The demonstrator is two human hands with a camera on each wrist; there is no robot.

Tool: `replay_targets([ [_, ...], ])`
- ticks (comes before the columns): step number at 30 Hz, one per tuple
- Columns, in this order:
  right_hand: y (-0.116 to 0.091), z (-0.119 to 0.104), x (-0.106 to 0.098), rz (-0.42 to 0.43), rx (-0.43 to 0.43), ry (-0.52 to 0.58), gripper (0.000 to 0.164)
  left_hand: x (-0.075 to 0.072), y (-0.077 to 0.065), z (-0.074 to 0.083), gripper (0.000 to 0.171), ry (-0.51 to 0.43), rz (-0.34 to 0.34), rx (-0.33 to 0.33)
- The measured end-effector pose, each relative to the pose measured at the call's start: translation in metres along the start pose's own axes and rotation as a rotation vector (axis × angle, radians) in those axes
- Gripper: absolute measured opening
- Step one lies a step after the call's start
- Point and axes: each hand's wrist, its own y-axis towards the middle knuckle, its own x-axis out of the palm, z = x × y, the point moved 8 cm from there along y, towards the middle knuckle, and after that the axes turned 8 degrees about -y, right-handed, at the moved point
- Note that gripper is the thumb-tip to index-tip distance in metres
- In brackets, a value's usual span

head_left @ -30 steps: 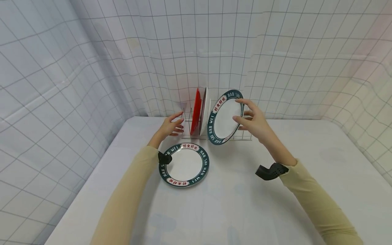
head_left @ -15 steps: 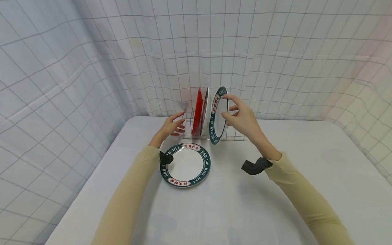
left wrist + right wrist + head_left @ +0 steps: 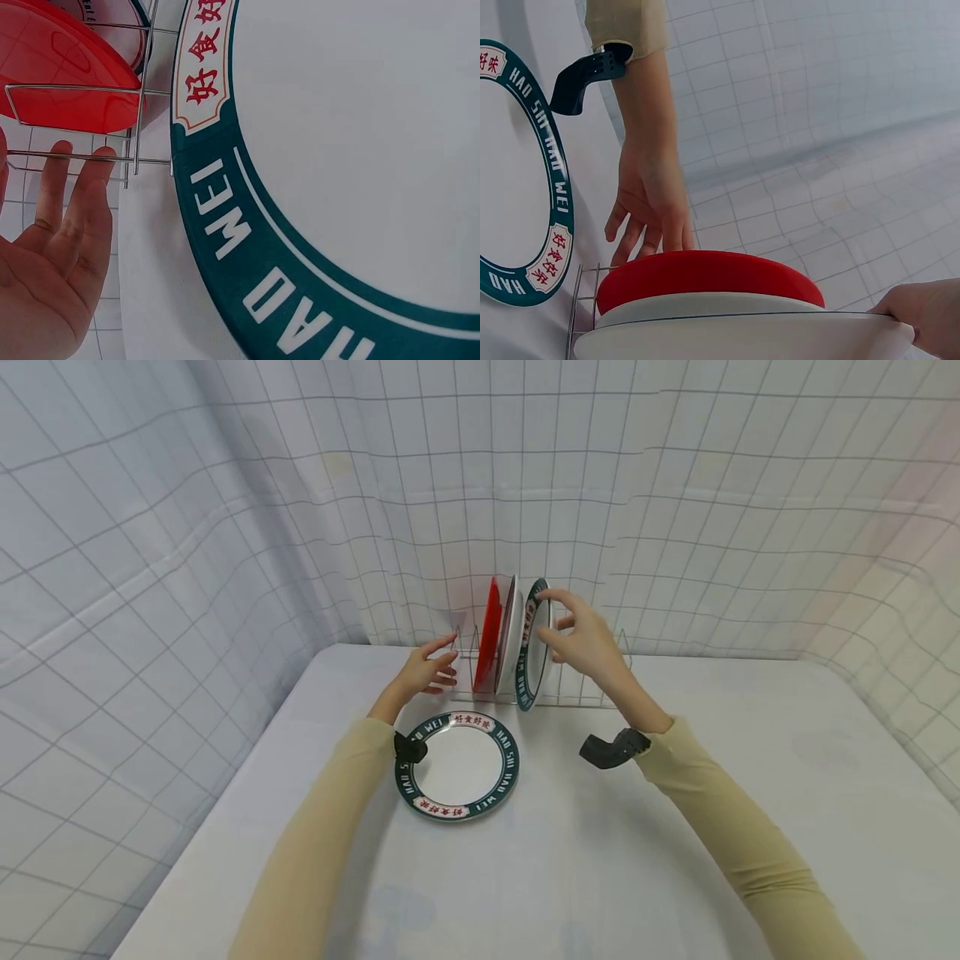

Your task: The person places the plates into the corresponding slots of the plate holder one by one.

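My right hand (image 3: pixel 588 639) pinches the right edge of a white plate with a green lettered rim (image 3: pixel 522 681). That plate stands nearly upright at the wire dish rack (image 3: pixel 139 90), just right of another white plate (image 3: pixel 511 639). Left of these, a red plate (image 3: pixel 488 635) leans in the rack. At the rack's left end is my left hand (image 3: pixel 426 672), its fingers extended and touching the wire. In the right wrist view only part of the right hand shows, at the lower right corner.
A second green-rimmed plate (image 3: pixel 457 766) lies flat on the white table (image 3: pixel 600 860), in front of the rack and partly under the left wrist strap. White gridded curtain (image 3: pixel 487 485) hangs behind the rack and along both sides.
My right hand has carried the green-rimmed plate left to the rack and turned it from facing me to almost edge-on. The left hand stays at the rack's left end.
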Motion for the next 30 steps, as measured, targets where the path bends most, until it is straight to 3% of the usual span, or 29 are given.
replay_targets([
  [12,0.014,0.008,0.007,-0.046,0.028,0.006,0.056,0.001,-0.002,0.002,0.053,-0.026,-0.009,0.006],
  [21,0.025,0.009,0.011,-0.122,0.036,0.073,0.07,0.0,-0.001,0.002,0.053,-0.017,-0.006,0.012],
  [30,0.034,0.012,0.017,-0.093,0.044,0.024,0.069,0.002,-0.002,0.002,0.053,-0.024,-0.009,0.014],
])
